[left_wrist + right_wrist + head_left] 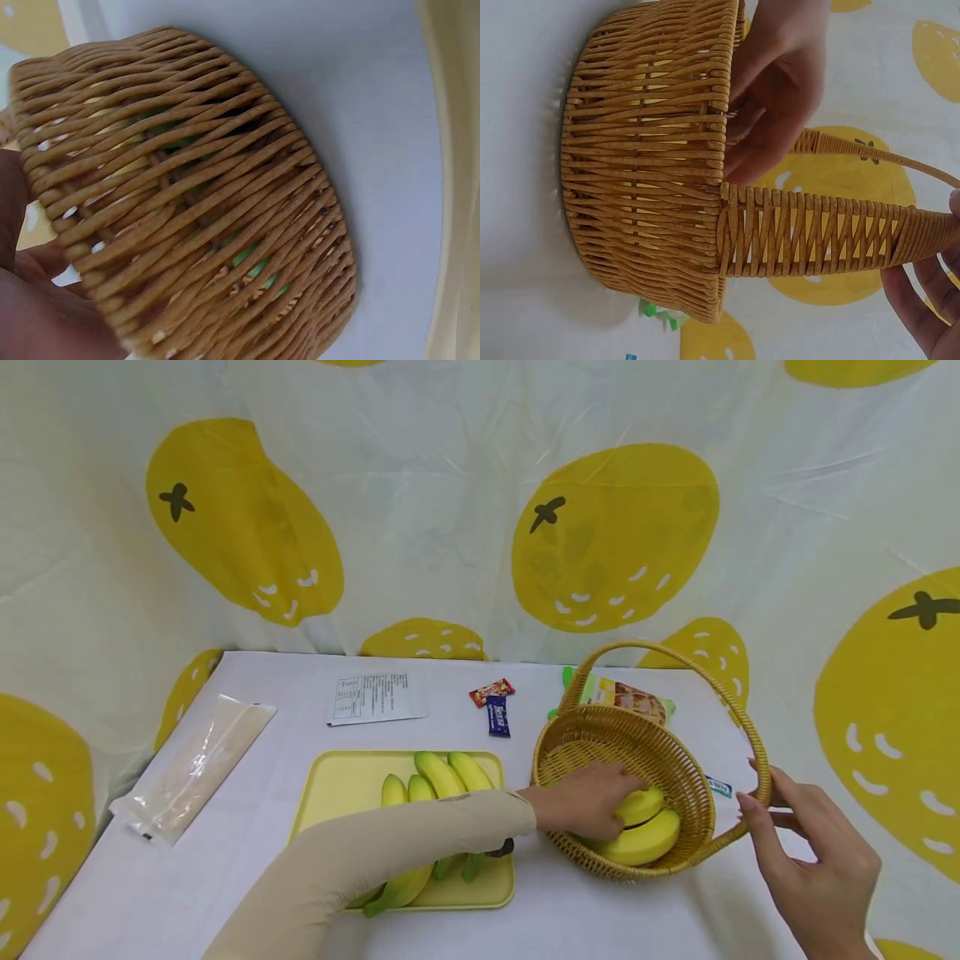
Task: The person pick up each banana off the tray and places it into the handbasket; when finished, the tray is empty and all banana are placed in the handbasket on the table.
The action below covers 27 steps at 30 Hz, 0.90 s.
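Note:
My left hand (592,797) reaches down into a round wicker basket (551,752), its fingers curled over yellow bananas (645,843) on the basket's floor. Two bananas show beside the fingers; their left ends are hidden under the hand. Through the weave in the left wrist view, bits of green appear low inside the basket. At the right, my right hand (817,852) holds the tall arched handle (761,760) between thumb and fingers. Left of the basket, a pale yellow tray (330,768) bears several bananas (438,774) with green ends, partly covered by my left sleeve.
Behind the basket lies a green food packet (637,697). Two small snack bars, one red (491,692) and one blue (497,717), are at the back middle. A white printed pouch (378,697) and a long clear packet (198,768) lie to the left. A patterned curtain (450,527) closes the back.

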Motion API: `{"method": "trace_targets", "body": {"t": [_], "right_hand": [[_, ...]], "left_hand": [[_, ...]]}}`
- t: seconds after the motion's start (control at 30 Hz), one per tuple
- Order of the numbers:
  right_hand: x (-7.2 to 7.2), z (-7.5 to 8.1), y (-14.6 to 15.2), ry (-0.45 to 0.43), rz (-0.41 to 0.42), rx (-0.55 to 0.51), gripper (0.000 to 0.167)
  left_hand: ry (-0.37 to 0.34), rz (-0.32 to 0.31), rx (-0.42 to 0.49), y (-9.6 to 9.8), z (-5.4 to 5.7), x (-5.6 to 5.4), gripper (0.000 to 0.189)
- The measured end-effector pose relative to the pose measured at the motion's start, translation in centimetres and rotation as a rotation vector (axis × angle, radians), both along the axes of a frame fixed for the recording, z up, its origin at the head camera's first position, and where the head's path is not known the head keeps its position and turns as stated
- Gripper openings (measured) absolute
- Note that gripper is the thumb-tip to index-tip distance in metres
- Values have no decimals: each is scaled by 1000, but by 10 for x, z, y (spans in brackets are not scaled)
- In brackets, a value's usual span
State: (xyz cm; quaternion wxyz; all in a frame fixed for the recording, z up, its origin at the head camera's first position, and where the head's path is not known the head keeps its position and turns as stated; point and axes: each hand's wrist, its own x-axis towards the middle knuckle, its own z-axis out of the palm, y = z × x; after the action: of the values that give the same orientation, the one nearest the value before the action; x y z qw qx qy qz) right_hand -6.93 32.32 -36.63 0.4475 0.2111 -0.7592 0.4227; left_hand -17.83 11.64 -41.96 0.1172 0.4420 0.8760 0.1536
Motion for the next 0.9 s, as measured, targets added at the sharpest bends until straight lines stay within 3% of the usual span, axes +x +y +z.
{"method": "trace_targets", "body": {"t": [0.17, 0.4, 0.67, 0.9], "right_hand": [[-2, 0, -1, 6, 12, 1, 31], [-2, -2, 0, 8, 23, -22, 31], [-4, -8, 6, 3, -2, -29, 32], [-4, -7, 6, 6, 4, -32, 32]], "left_hand": [[-5, -18, 126, -20, 11, -1, 59], [108, -60, 186, -57, 26, 7, 59], [115, -4, 317, -98, 43, 12, 58], [163, 59, 353, -128, 50, 15, 56]]}}
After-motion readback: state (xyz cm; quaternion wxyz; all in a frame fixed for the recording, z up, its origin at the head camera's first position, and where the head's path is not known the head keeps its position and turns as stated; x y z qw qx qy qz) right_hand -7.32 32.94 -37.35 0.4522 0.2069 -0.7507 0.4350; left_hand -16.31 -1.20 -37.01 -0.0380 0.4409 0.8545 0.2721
